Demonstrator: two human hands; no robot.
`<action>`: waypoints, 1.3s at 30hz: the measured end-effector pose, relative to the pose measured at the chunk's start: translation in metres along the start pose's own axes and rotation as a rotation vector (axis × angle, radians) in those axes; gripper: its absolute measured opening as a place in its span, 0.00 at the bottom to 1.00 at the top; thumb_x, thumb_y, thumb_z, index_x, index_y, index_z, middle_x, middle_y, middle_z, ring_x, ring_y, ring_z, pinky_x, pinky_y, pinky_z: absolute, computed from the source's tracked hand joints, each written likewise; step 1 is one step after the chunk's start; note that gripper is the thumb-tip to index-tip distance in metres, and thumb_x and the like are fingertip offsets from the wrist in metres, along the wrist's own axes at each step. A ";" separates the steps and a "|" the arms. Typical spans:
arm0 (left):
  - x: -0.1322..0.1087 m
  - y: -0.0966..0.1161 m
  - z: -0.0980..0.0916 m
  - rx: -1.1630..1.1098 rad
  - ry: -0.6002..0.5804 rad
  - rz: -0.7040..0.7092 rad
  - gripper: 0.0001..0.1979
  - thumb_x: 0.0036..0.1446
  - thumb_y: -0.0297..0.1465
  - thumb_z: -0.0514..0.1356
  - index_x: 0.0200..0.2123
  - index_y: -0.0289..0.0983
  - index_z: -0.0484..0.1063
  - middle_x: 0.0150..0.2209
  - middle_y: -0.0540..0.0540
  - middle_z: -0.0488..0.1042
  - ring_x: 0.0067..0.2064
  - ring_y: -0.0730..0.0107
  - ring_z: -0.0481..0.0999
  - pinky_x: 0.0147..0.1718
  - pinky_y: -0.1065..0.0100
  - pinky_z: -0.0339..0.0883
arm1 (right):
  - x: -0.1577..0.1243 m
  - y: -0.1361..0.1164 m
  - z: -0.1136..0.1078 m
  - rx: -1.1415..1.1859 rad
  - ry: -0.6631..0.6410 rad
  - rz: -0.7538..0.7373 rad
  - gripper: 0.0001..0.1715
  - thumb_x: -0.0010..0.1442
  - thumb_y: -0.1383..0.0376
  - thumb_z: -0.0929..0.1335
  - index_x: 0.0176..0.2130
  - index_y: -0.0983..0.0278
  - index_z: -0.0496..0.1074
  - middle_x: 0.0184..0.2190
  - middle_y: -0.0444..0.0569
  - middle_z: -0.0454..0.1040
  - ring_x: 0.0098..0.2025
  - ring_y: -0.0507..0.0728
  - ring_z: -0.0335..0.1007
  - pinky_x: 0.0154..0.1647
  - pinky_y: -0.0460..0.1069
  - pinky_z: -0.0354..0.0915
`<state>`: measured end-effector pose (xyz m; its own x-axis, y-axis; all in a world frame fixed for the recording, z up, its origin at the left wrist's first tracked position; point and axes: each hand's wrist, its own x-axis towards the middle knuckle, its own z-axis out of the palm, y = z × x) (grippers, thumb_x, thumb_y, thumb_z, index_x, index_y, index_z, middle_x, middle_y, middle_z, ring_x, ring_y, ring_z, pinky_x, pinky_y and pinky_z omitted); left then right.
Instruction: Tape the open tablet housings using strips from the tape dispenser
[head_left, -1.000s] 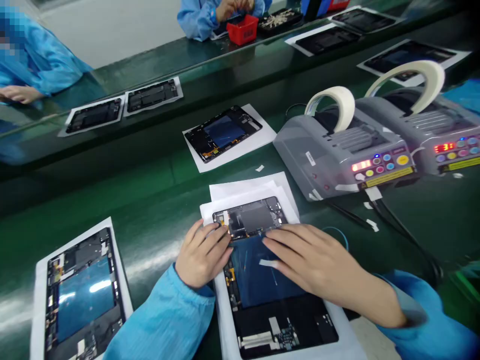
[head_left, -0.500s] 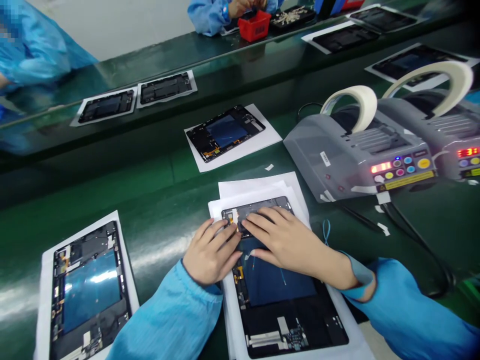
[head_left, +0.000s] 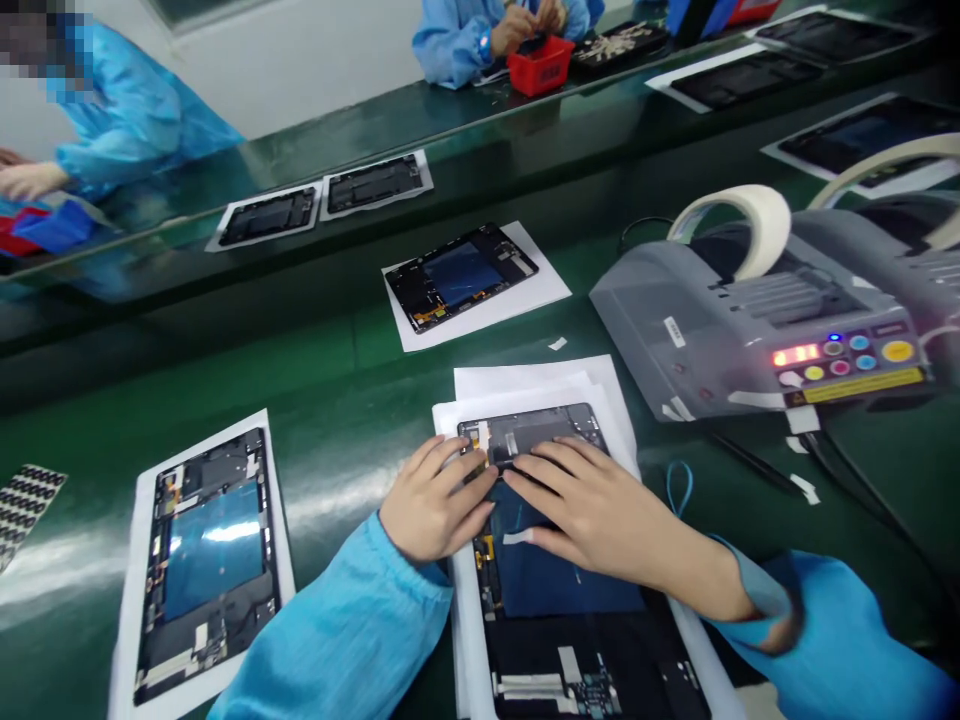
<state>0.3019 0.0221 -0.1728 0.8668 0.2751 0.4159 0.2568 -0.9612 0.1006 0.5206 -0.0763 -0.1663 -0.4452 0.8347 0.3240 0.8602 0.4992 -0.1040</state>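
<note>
An opened tablet (head_left: 570, 660) lies on stacked white sheets before me, with its dark blue battery (head_left: 540, 580) and circuit parts exposed. My left hand (head_left: 435, 500) rests on its upper left part, fingers stretched toward the middle. Across the upper right part lies my right hand (head_left: 592, 505), its fingers spread and fingertips close to the left ones. A short whitish strip of tape (head_left: 517, 538) shows at the tip of the right thumb; whether it is stuck there or on the battery I cannot tell. The surface right under the fingertips is hidden.
At left another opened tablet (head_left: 217, 540) lies on white paper, and one more tablet (head_left: 461, 275) sits farther back. A grey tape dispenser (head_left: 720, 320) with a tape roll stands at right, a dark pen-like tool (head_left: 750, 460) before it. Two co-workers sit across the raised shelf.
My view has shifted, so most things sit farther right. The right fingers have drawn slightly down the tablet, baring more of its top, and the tape strip at the thumb shows more plainly.
</note>
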 end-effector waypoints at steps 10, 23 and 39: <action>-0.005 0.001 0.007 0.004 0.017 0.010 0.12 0.63 0.33 0.58 0.47 0.36 0.77 0.48 0.43 0.78 0.55 0.53 0.73 0.56 0.52 0.66 | 0.005 0.003 0.007 -0.062 -0.122 0.021 0.35 0.60 0.51 0.69 0.59 0.69 0.67 0.53 0.55 0.71 0.52 0.65 0.61 0.50 0.58 0.60; 0.010 -0.020 0.006 -0.360 -0.283 -0.217 0.15 0.59 0.41 0.62 0.48 0.44 0.77 0.57 0.44 0.71 0.65 0.47 0.58 0.66 0.37 0.35 | 0.013 0.011 -0.002 -0.004 -0.039 -0.032 0.25 0.64 0.56 0.65 0.54 0.70 0.70 0.48 0.58 0.73 0.51 0.66 0.64 0.48 0.59 0.65; 0.013 -0.014 0.015 -0.605 -0.251 -0.341 0.16 0.50 0.35 0.70 0.44 0.43 0.76 0.60 0.46 0.69 0.70 0.46 0.50 0.64 0.32 0.28 | 0.034 0.034 -0.002 0.046 0.053 -0.408 0.15 0.66 0.74 0.59 0.47 0.69 0.70 0.36 0.50 0.76 0.36 0.56 0.71 0.38 0.51 0.66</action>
<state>0.3161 0.0396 -0.1822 0.8713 0.4870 0.0604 0.3115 -0.6440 0.6987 0.5351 -0.0320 -0.1570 -0.7328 0.5537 0.3955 0.6035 0.7974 0.0017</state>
